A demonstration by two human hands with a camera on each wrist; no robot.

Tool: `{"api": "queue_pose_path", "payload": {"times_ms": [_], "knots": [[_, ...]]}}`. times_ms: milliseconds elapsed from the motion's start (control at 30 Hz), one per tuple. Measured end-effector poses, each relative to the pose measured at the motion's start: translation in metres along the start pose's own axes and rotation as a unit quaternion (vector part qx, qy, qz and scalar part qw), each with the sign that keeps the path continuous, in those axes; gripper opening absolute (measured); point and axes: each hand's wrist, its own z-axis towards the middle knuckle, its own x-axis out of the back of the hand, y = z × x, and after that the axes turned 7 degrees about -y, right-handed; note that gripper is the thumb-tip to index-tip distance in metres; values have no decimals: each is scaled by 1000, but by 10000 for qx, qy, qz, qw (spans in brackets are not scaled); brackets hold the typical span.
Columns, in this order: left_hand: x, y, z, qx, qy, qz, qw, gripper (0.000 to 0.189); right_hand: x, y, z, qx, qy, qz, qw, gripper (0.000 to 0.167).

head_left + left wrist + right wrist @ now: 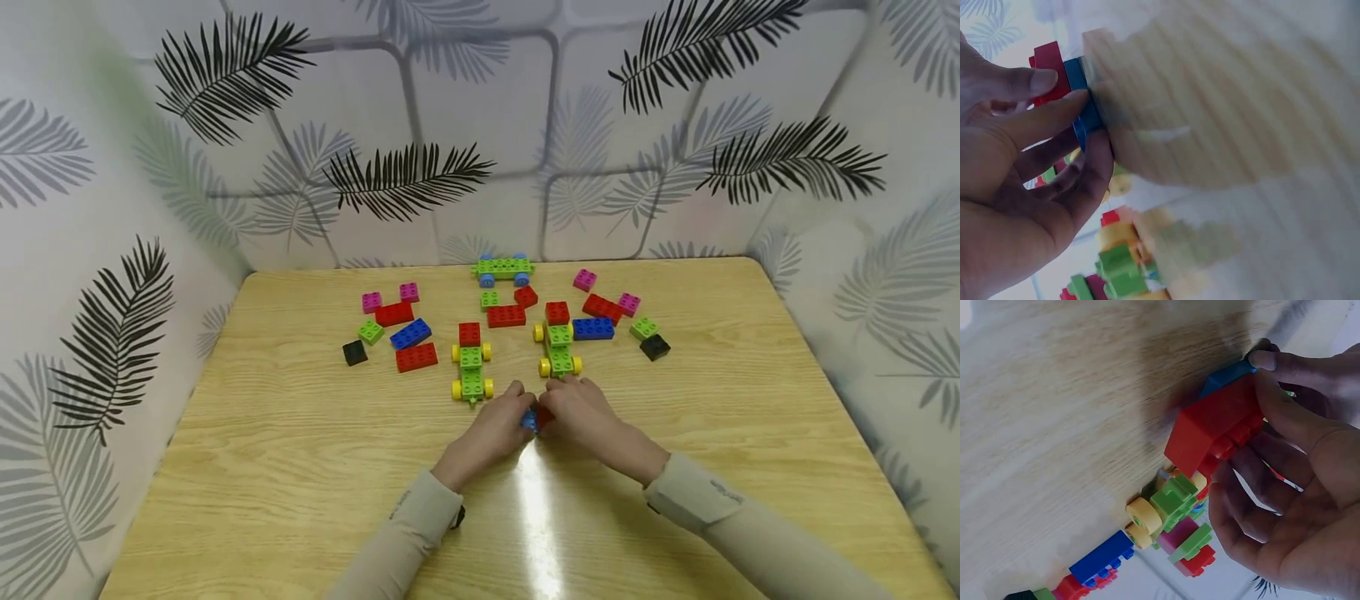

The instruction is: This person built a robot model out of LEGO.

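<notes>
In the head view my left hand (498, 421) and right hand (577, 408) meet over the table's middle. A blue brick (529, 419) and a red brick (547, 417) show between them. My left hand (1041, 169) grips the blue brick (1089, 112) low at the table in the left wrist view, with the red brick (1052, 72) against it. In the right wrist view my right hand (1297, 494) holds the red brick (1210, 425) by its end, its studs facing the fingers. The blue brick (1227, 376) lies against its far side. Fingers hide how firmly the bricks join.
Two green wheeled bases with yellow wheels (472, 375) (560, 350) stand just beyond the hands, each with a red brick. Behind them is a green base with blue wheels (504, 268). Loose bricks lie left, such as a blue one (410, 333), and right, such as a black one (655, 347).
</notes>
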Motion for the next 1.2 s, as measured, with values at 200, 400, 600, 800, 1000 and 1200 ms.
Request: {"api": "queue_pose_path", "payload": {"times_ms": [200,400,600,800,1000,1200], "knots": [[36,-15,-21,366,429,-645,9963,31,1,-1,2,-75,-265,35,9996,23],[82,-65,-39,1021,1681,139,9804,30,3,-3,3,-250,-437,134,9986,26],[87,-98,-39,1690,1179,688,9761,43,0,-4,0,-367,-594,84,9975,28],[78,-109,-24,1847,1005,1100,9714,44,-2,-4,-1,-345,-499,40,9981,28],[73,-111,-20,1861,955,1322,9689,40,-4,-4,1,-343,-531,52,9980,29],[78,-113,-31,1847,1138,861,9724,39,-2,-2,2,-199,-404,93,9989,28]]}}
